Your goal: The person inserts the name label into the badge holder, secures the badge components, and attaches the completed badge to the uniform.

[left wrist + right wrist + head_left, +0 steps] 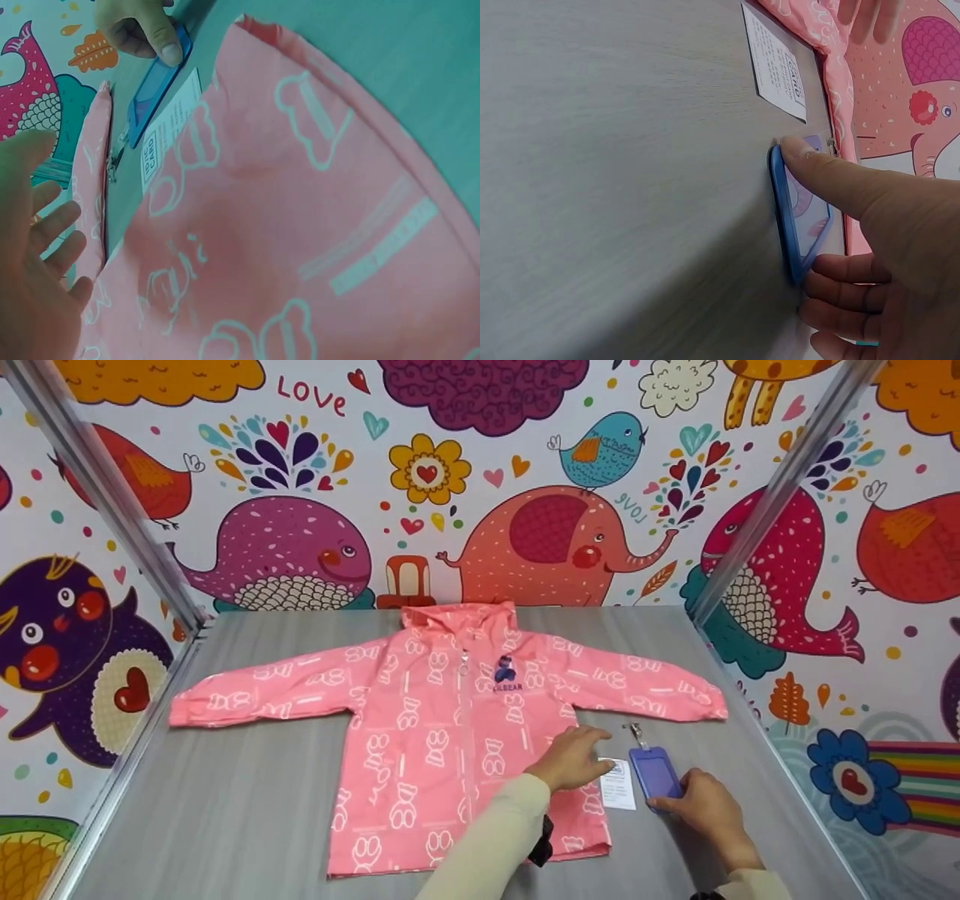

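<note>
My right hand [712, 808] pinches the lower end of a blue-purple badge holder [655, 774]. In the right wrist view its thumb lies on one edge of the holder [784, 217], fingers at the other edge. A metal clip [637, 732] extends from the holder's far end. Beside it, a white printed card [618, 787] lies close to the jacket's side. My left hand [571, 759] hovers over the right side of a pink child's jacket [427, 750]; in the left wrist view its fingers [56, 229] are spread and hold nothing.
The jacket lies front up with both sleeves spread, its hood [457, 616] near the back wall. Grey tabletop [247, 795] surrounds it. Metal posts [112, 495] stand at the back corners, before walls printed with cartoon animals.
</note>
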`<action>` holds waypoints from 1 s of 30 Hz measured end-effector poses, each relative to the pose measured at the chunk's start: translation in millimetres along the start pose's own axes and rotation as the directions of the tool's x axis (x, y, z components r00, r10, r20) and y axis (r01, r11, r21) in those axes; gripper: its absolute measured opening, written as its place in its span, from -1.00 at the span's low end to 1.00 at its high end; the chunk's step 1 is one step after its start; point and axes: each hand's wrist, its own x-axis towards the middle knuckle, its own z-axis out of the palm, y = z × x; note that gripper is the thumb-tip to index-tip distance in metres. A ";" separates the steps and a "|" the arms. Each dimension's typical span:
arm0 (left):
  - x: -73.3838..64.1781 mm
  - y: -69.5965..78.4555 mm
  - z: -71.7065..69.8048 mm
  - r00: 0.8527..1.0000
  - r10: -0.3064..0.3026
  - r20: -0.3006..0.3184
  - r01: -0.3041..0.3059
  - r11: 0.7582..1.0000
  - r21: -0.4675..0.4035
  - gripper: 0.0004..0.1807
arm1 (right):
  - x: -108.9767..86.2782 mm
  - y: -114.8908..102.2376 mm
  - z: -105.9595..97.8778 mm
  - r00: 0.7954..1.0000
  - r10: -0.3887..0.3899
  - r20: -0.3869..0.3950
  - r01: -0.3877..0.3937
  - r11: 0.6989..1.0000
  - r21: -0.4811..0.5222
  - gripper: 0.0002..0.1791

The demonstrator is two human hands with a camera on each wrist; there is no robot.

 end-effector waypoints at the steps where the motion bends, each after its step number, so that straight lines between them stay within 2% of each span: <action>1: 1.0 1.1 2.1 1.000 0.005 0.001 -0.005 1.000 0.005 -0.46 | -0.1 -0.1 0.6 1.000 -0.007 -0.007 0.007 1.000 0.001 -0.01; 6: 4.3 9.9 12.9 0.999 0.049 0.019 -0.049 0.999 0.009 -0.46 | -2.0 -0.3 1.7 0.999 -0.030 -0.044 0.030 1.000 0.005 -0.08; 11: 4.8 19.4 22.3 0.999 0.039 0.035 -0.039 0.999 -0.003 -0.45 | -2.0 -1.8 1.0 0.999 -0.015 -0.033 0.017 0.999 0.039 -0.02; 14: 4.5 20.1 26.3 0.999 0.031 0.040 -0.030 0.999 -0.016 -0.43 | -1.1 -2.3 1.7 0.998 -0.036 -0.043 0.038 0.998 0.050 0.00; 18: 3.9 18.1 28.2 0.999 0.027 0.027 -0.026 0.999 -0.025 -0.43 | -0.1 -1.6 2.6 0.997 -0.054 -0.061 0.058 0.996 0.070 -0.02; 24: 3.4 17.5 25.9 1.000 0.011 0.004 -0.011 0.999 -0.038 -0.46 | 0.2 1.8 3.0 0.997 -0.037 -0.071 0.047 0.989 0.140 -0.14; 30: 2.9 17.0 22.2 1.000 0.023 0.004 -0.023 0.999 -0.029 -0.47 | -0.2 3.7 -1.2 0.999 -0.007 -0.031 0.014 0.972 0.235 -0.15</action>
